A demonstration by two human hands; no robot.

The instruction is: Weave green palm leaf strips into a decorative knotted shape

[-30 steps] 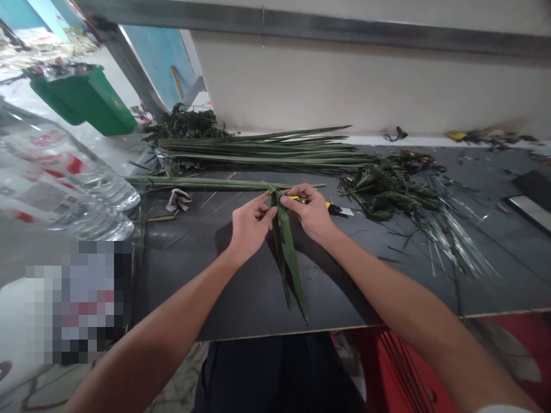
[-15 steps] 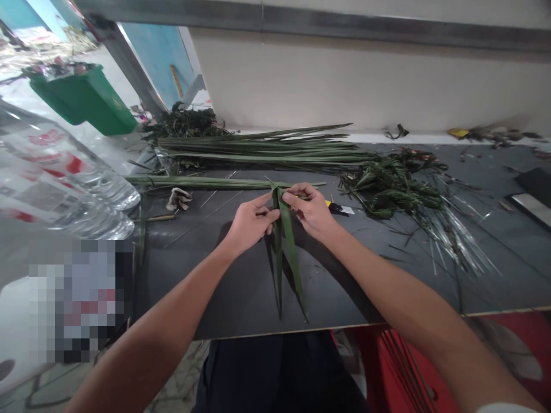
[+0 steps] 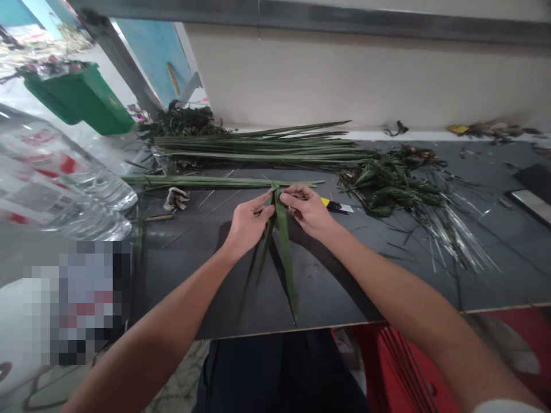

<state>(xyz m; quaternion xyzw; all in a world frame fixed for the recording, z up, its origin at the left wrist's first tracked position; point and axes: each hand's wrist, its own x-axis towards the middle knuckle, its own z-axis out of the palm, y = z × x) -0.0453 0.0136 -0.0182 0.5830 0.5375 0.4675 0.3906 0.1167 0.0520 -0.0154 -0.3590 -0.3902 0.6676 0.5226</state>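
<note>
A green palm leaf strip (image 3: 284, 252) is folded at its top, and its two tails hang apart toward the table's front edge. My left hand (image 3: 252, 221) pinches it from the left near the fold. From the right, my right hand (image 3: 307, 209) grips the same fold between thumb and fingers. Just beyond my right hand lies a yellow and black cutter knife (image 3: 336, 205), partly hidden by it. Behind both hands, a few long leaf strips (image 3: 206, 182) lie flat across the table.
Further back is a bundle of long leaves (image 3: 258, 150). Woven leaf pieces (image 3: 387, 186) are heaped on the right, beside thin leaf ribs (image 3: 456, 241). Large water bottles (image 3: 73, 172) stand at the left, near a green bin (image 3: 81, 97). A phone-like object (image 3: 531, 206) lies far right.
The left tail of the folded leaf has swung to the left, and the right tail has shifted slightly left. Both hands keep their pinch near the fold.
</note>
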